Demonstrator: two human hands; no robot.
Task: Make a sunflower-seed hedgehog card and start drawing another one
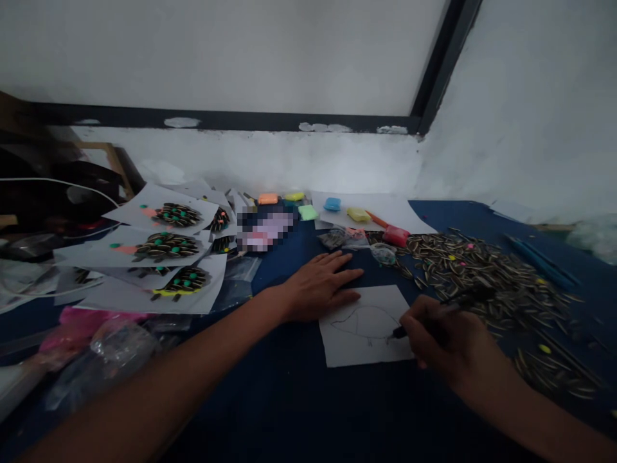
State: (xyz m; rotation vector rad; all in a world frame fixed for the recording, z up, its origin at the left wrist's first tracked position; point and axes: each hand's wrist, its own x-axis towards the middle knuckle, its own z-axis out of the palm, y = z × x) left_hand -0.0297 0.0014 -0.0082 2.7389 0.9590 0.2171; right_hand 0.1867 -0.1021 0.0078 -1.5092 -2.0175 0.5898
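Observation:
A white sheet of paper (pixel 347 350) lies on the blue tabletop, bearing a thin outline drawing of a rounded body with a pointed left end and short strokes beneath. My left hand (pixel 321 286) rests flat with fingers apart, its lower edge over the sheet's upper left corner. In my right hand (pixel 448 344) is a dark pen (pixel 399 332), gripped between closed fingers. The pen's tip is at the paper, by the short strokes under the outline. Part of the sheet's right edge is hidden by that hand.
Striped sunflower seeds (pixel 482 276) spread over the right side, beside a blue pen-like item (pixel 542 260). Colored clay packets, including a red one (pixel 396 235), lie at the back. Sheets with seed-covered figures (pixel 166 247) pile up at left, above crumpled plastic (pixel 120 350).

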